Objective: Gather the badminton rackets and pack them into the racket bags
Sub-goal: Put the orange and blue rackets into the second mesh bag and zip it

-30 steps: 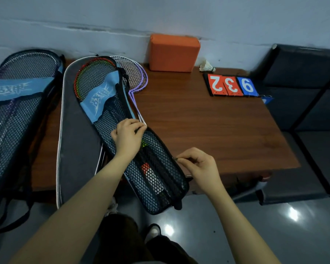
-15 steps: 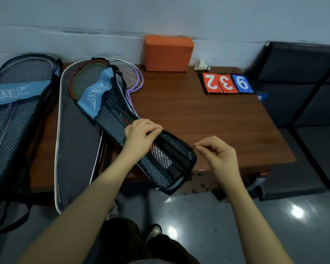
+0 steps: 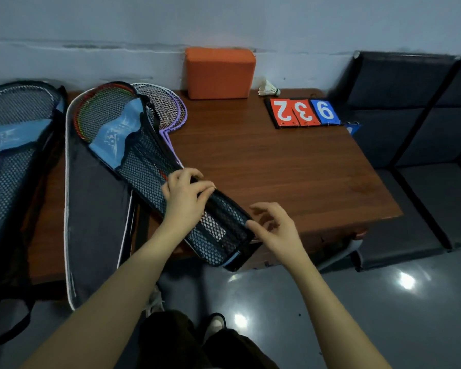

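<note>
A black mesh racket bag point(image 3: 144, 171) with a blue band lies slanted across the wooden table point(image 3: 277, 166), a red-rimmed racket point(image 3: 101, 113) inside it. My left hand point(image 3: 186, 195) grips the bag's narrow handle end. My right hand point(image 3: 274, 225) hovers at that end with fingers spread, its fingertips touching the mesh edge. A purple racket point(image 3: 171, 110) lies under the bag's head end. A second mesh bag point(image 3: 14, 145) holding rackets lies at the far left. A grey bag flap point(image 3: 91, 209) is spread open under the first bag.
An orange block point(image 3: 220, 73) stands against the wall. A shuttlecock point(image 3: 268, 89) and a flip scoreboard point(image 3: 304, 111) showing 2, 3, 9 lie at the table's back right. Dark padded seats point(image 3: 415, 145) stand to the right. My legs and shoes are below the table edge.
My right hand let go of its pinch at the bag's edge and spread its fingers. My left hand slid the bag's handle end up onto the table.
</note>
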Demonstrator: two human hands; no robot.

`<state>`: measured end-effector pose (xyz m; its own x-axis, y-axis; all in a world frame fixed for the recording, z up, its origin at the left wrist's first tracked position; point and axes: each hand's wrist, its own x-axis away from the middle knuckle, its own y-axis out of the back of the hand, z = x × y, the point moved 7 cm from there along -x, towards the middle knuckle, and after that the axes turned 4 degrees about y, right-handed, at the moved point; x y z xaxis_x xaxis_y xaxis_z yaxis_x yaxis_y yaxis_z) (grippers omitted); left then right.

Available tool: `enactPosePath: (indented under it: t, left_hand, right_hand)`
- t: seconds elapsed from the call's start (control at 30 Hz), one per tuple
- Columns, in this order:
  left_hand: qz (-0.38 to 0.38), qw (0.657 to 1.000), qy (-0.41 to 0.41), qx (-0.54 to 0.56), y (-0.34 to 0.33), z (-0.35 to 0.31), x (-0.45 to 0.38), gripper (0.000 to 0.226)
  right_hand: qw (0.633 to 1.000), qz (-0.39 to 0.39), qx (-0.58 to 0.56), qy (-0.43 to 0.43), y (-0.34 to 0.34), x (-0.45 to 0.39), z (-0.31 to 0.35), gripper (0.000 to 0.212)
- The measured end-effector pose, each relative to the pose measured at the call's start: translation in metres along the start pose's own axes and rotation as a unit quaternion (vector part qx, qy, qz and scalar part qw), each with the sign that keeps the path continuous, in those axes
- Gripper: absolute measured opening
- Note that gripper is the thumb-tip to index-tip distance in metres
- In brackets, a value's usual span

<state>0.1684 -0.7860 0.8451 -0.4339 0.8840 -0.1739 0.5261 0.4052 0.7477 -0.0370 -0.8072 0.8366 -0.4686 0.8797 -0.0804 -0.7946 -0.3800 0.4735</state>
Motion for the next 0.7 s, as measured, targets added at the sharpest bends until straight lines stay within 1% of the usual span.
enactPosePath:
  t: [0.07, 0.17, 0.23, 0.3, 0.37, 0.43, 0.5, 0.57, 0.63, 0.7]
  left_hand:
    - [0.012, 1.0, -0.007, -0.012, -0.008, 0.009, 0.012, 0.015]
    - [0.047, 0.997, -0.038, -0.05, -0.021, 0.023, 0.028, 0.011]
    - [0.069, 0.995, -0.036, -0.059, -0.024, 0.036, 0.036, 0.013]
    - [0.057, 0.998, 0.007, -0.042, -0.019, 0.056, 0.042, 0.022]
    - [0.021, 0.996, 0.08, -0.04, -0.011, 0.08, 0.049, 0.034]
    - [-0.007, 0.985, 0.162, -0.062, -0.004, 0.105, 0.056, 0.04]
    - [-0.001, 0.973, 0.223, -0.06, -0.003, 0.122, 0.06, 0.046]
    - [0.012, 0.973, 0.225, -0.038, -0.003, 0.126, 0.059, 0.049]
    - [0.012, 0.974, 0.225, -0.009, -0.004, 0.127, 0.057, 0.052]
    - [0.005, 0.969, 0.243, 0.032, -0.002, 0.128, 0.055, 0.057]
  right_hand:
    - [0.998, 0.031, 0.042, -0.026, -0.022, -0.007, -0.011, 0.034]
    - [0.989, 0.068, 0.127, -0.031, -0.051, -0.019, -0.014, 0.037]
    - [0.981, 0.089, 0.167, -0.03, -0.067, -0.024, -0.015, 0.037]
    - [0.977, 0.102, 0.186, -0.023, -0.083, -0.029, -0.015, 0.039]
    - [0.976, 0.107, 0.189, -0.012, -0.097, -0.034, -0.013, 0.042]
    - [0.975, 0.112, 0.192, -0.002, -0.111, -0.04, -0.01, 0.043]
    - [0.973, 0.114, 0.2, 0.01, -0.122, -0.048, -0.006, 0.04]
    - [0.971, 0.118, 0.205, 0.016, -0.133, -0.058, -0.001, 0.039]
    - [0.969, 0.121, 0.21, 0.036, -0.141, -0.065, 0.005, 0.04]
    - [0.97, 0.114, 0.205, 0.059, -0.143, -0.07, 0.012, 0.04]
